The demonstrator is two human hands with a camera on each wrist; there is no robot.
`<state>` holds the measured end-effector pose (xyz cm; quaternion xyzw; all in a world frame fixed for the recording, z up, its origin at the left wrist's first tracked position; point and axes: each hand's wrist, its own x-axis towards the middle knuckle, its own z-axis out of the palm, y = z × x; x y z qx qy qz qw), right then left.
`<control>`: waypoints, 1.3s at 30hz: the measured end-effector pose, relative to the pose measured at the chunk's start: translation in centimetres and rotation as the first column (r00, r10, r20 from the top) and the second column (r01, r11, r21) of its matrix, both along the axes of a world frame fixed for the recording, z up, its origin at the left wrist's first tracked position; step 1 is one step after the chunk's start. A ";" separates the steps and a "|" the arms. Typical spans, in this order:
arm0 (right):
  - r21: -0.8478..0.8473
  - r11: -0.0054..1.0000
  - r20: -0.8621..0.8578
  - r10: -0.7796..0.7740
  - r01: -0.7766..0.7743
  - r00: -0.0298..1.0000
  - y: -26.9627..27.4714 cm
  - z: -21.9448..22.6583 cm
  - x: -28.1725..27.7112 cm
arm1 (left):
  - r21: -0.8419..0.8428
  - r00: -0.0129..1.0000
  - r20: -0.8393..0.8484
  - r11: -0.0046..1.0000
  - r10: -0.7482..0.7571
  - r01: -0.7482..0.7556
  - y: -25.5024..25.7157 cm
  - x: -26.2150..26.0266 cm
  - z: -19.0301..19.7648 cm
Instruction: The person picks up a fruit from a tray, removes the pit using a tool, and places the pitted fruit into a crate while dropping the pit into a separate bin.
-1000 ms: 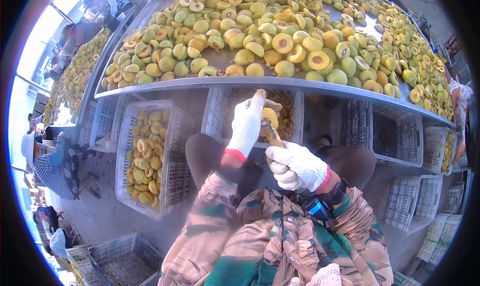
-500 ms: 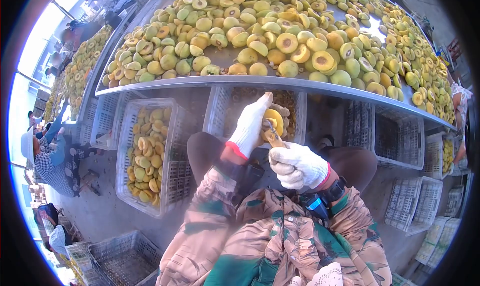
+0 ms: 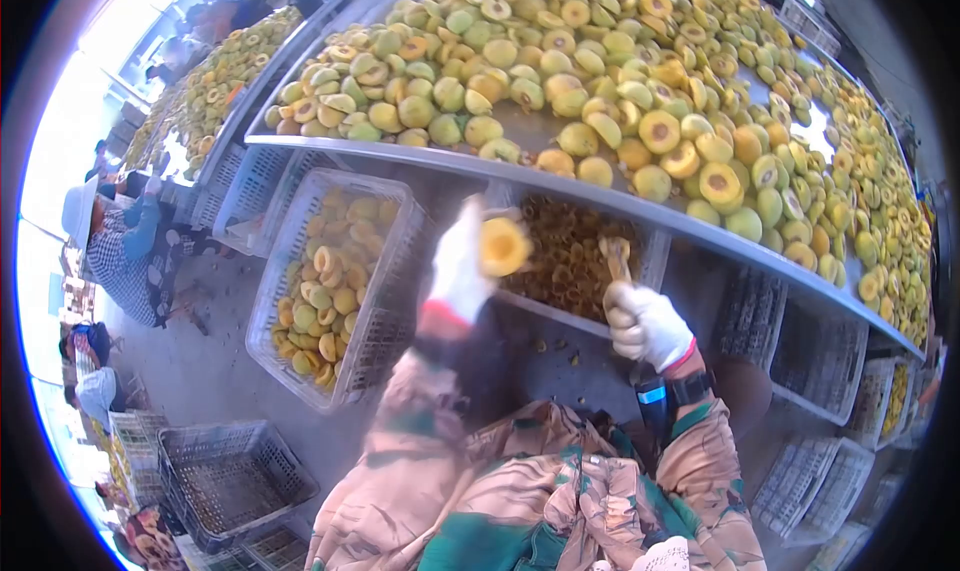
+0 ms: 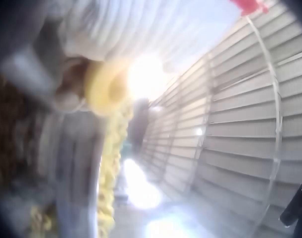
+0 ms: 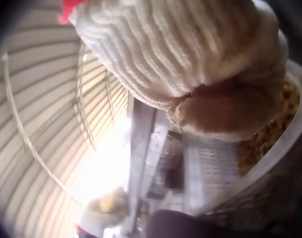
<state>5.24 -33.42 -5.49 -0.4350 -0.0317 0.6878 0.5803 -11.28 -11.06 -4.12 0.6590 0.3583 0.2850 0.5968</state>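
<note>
My left hand (image 3: pixel 460 261), in a white knit glove, holds a yellow peach half (image 3: pixel 504 247) by its edge, its hollowed cut face showing. It is left of the crate of brown pits (image 3: pixel 575 261) under the table edge. In the left wrist view the same peach half (image 4: pixel 105 89) sits blurred against the gloved fingers. My gloved right hand (image 3: pixel 645 326) grips a small pitting tool (image 3: pixel 617 258), its tip up over the crate's right side. In the right wrist view the right hand's fingers (image 5: pixel 225 116) are curled and the tool is hidden.
A metal table (image 3: pixel 700 226) heaped with halved peaches spans the front. Left of my arm stands a white crate (image 3: pixel 262 316) of peach halves. A grey crate (image 3: pixel 235 481) lies behind it; more crates (image 3: pixel 820 366) stand at right. A person (image 3: pixel 125 256) sits at far left.
My hands were together at the peach half and have moved apart, left hand leftward with the half, right hand rightward with the tool. The head view has turned, revealing the pit crate.
</note>
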 end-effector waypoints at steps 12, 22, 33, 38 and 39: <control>-0.442 0.895 0.667 0.285 0.057 0.688 2.3 0.7 -1.3 | 0.591 0.811 -0.506 0.803 0.295 0.077 11.8 7.8 7.6; -0.438 0.891 0.593 0.186 0.120 0.784 -0.1 0.8 -1.0 | 0.618 0.732 -0.659 0.679 0.173 0.396 17.7 14.8 4.3; -0.404 0.912 0.655 0.236 0.068 0.717 -0.7 2.0 -2.6 | 0.538 0.831 -0.550 0.794 0.079 0.281 13.7 12.3 5.0; -0.401 0.910 0.641 0.196 0.106 0.742 -1.1 1.7 -2.1 | 0.468 0.615 -0.782 0.750 0.105 0.467 11.7 15.5 4.6; -0.409 0.906 0.642 0.199 0.111 0.741 -1.1 1.8 -2.0 | 0.390 0.573 -0.818 0.779 0.048 0.491 11.7 15.9 5.2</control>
